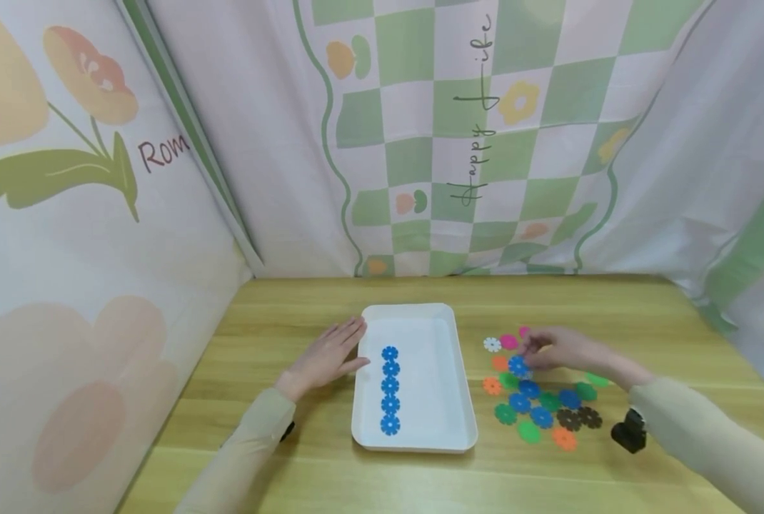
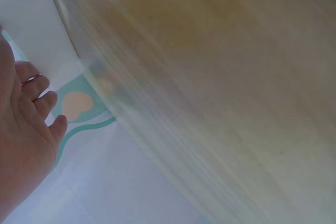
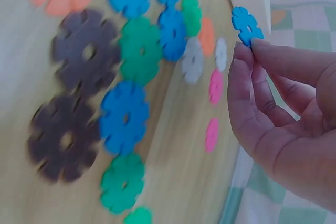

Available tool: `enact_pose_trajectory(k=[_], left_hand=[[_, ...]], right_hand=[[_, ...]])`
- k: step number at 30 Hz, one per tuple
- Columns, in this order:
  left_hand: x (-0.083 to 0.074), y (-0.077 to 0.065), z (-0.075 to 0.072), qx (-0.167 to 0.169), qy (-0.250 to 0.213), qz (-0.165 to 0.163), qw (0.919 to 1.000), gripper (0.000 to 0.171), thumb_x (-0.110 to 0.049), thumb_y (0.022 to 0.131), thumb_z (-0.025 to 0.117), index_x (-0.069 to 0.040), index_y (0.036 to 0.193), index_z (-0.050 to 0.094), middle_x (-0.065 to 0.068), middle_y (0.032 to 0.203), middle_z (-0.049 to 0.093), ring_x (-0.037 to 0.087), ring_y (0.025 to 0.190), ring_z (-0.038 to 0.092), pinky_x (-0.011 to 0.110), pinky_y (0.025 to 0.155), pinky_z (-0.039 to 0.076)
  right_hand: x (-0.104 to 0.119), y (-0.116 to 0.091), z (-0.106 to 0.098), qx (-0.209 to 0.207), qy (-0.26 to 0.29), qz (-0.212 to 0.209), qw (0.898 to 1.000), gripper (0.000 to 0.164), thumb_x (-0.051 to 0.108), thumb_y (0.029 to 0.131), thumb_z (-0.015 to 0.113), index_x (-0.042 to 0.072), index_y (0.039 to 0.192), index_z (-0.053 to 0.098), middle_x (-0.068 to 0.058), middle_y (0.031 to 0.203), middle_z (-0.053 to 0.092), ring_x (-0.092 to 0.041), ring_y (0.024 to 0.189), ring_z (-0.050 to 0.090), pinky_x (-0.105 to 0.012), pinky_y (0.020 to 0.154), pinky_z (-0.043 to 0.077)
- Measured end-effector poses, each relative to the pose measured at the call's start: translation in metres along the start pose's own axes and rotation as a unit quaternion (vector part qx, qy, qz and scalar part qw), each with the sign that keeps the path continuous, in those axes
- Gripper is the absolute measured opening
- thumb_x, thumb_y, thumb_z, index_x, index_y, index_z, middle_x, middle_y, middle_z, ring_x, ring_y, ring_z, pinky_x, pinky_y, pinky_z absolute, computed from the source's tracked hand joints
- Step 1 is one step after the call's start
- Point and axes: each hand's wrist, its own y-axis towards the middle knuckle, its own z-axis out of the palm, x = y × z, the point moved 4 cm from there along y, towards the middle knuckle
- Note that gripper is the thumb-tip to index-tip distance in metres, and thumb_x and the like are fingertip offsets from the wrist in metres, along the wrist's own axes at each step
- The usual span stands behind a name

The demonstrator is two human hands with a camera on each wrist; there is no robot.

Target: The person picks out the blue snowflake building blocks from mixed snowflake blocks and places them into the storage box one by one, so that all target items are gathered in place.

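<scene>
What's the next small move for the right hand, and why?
I'd probably carry the held blue piece left to the white tray: the right hand pinches it, five other blue pieces line up there with bare space beside them, and the left hand is at the tray's edge.

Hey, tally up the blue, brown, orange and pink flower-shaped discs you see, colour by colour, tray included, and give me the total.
Blue discs: 10 (5 in the tray, 1 in the right hand, 4 on the table)
Brown discs: 2
Orange discs: 3
Pink discs: 2
Total: 17
</scene>
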Motion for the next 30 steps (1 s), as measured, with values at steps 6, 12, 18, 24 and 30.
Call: enact_pose_trajectory(k=[6,12,18,24,30], left_hand=[[-0.001,-0.001,-0.001,0.001,0.003,0.002,1.0000,0.077,-0.057,0.103,0.037,-0.005,0.157,0.020,0.011,0.166,0.019,0.028,0.155,0.021,0.048,0.126,0.023],[-0.004,-0.002,-0.004,0.002,0.009,0.000,1.0000,0.077,-0.056,0.103,0.038,-0.005,0.157,0.021,0.011,0.166,0.020,0.028,0.154,0.022,0.047,0.127,0.023],[-0.005,-0.003,-0.005,0.000,0.007,0.000,1.0000,0.076,-0.055,0.103,0.040,-0.005,0.157,0.022,0.011,0.165,0.021,0.028,0.154,0.023,0.047,0.126,0.023],[-0.005,-0.002,-0.003,-0.006,0.010,0.002,0.9999,0.076,-0.055,0.103,0.040,-0.005,0.157,0.022,0.012,0.165,0.022,0.029,0.154,0.023,0.049,0.126,0.024],[-0.003,-0.001,-0.002,-0.003,0.007,0.000,1.0000,0.076,-0.056,0.103,0.039,-0.006,0.157,0.022,0.011,0.166,0.021,0.028,0.154,0.022,0.047,0.126,0.023]], right_hand=[[0.023,0.014,0.009,0.029,0.026,-0.003,0.999,0.025,0.013,0.096,0.061,-0.004,0.113,0.059,-0.014,0.105,0.065,-0.021,0.092,0.064,-0.036,0.083,0.059],[0.046,0.024,0.019,0.040,0.026,-0.026,0.998,0.022,0.012,0.095,0.062,-0.005,0.109,0.061,-0.014,0.102,0.066,-0.021,0.088,0.066,-0.036,0.080,0.060],[0.062,0.034,0.032,0.036,0.011,-0.043,0.998,0.018,0.010,0.091,0.067,-0.003,0.104,0.066,-0.011,0.098,0.067,-0.020,0.085,0.069,-0.036,0.076,0.062],[0.078,0.045,0.049,0.047,0.004,-0.044,0.998,0.013,0.010,0.090,0.069,0.001,0.100,0.067,-0.008,0.094,0.065,-0.016,0.084,0.066,-0.042,0.081,0.062],[0.089,0.056,0.067,0.066,-0.007,-0.048,0.997,0.009,0.008,0.090,0.069,0.003,0.097,0.067,-0.006,0.090,0.066,-0.014,0.079,0.066,-0.034,0.078,0.063]])
